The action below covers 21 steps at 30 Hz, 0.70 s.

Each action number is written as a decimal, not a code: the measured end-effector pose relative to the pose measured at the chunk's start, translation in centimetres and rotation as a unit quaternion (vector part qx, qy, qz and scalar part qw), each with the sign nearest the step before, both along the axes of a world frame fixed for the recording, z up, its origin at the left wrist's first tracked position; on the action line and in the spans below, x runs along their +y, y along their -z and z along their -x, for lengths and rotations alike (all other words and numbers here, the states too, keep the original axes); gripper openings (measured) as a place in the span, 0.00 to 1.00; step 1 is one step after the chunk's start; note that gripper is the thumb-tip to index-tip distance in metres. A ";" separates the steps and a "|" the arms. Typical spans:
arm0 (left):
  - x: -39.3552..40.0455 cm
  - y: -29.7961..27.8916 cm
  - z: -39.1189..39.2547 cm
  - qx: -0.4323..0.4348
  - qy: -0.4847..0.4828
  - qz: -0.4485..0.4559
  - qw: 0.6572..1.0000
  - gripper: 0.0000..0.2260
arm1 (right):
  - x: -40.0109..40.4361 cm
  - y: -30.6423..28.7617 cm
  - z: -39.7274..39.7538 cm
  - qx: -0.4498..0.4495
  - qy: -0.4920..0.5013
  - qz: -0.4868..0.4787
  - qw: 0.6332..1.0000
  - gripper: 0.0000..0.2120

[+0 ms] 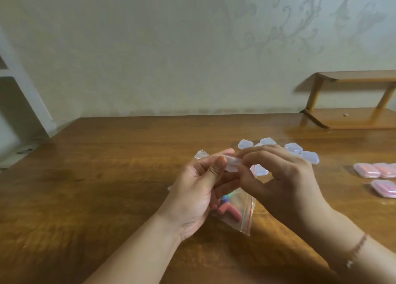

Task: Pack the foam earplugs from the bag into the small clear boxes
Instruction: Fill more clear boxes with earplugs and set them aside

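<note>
Two hands meet above a wooden table (107, 166), both on one small clear box (232, 163) held edge-on between them; it looks frosted and thin, and whether it holds anything cannot be told. Under the hands lies a clear zip bag (237, 211) with a red seal line, flat on the table, and inside it show foam earplugs (225, 208), mostly reddish-pink with a bit of blue and green. Beyond the hands a loose cluster of empty clear boxes (310, 156) sits on the wood. Well off to the right, three filled boxes (383, 187) show pink through their lids. The left hand (199, 189) pinches the box's near end between thumb and fingertips, fingers curled. The right hand (282, 176) grips the other end with bent fingers, a thin bracelet (357, 245) at its wrist
</note>
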State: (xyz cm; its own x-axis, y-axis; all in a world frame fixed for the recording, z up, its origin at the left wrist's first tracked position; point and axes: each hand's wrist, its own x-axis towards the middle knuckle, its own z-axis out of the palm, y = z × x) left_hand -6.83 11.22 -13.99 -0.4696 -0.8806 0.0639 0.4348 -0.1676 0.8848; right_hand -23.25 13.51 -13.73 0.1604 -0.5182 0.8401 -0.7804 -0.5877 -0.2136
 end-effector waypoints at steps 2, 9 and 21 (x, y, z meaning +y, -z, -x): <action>-0.1 0.1 -0.1 -0.022 0.010 0.017 1.000 0.16 | 0.1 -0.1 -0.1 -0.037 -0.006 -0.014 0.999 0.09; 0.2 0.1 -1.0 -0.162 0.146 0.090 0.972 0.17 | 0.2 -0.9 -0.2 -0.142 -0.005 -0.121 0.982 0.06; -2.6 -1.7 -3.9 0.029 -0.062 -0.132 0.989 0.26 | 1.4 -0.4 1.8 0.090 0.034 -0.474 0.875 0.06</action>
State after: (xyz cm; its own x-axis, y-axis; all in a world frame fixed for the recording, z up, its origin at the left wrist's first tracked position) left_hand -2.91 8.58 -12.25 -0.3587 -0.9210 -0.1519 0.5160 -0.3313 0.7899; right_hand -25.03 14.88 -13.29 0.1879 -0.9821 -0.0080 -0.8778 -0.1643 -0.4500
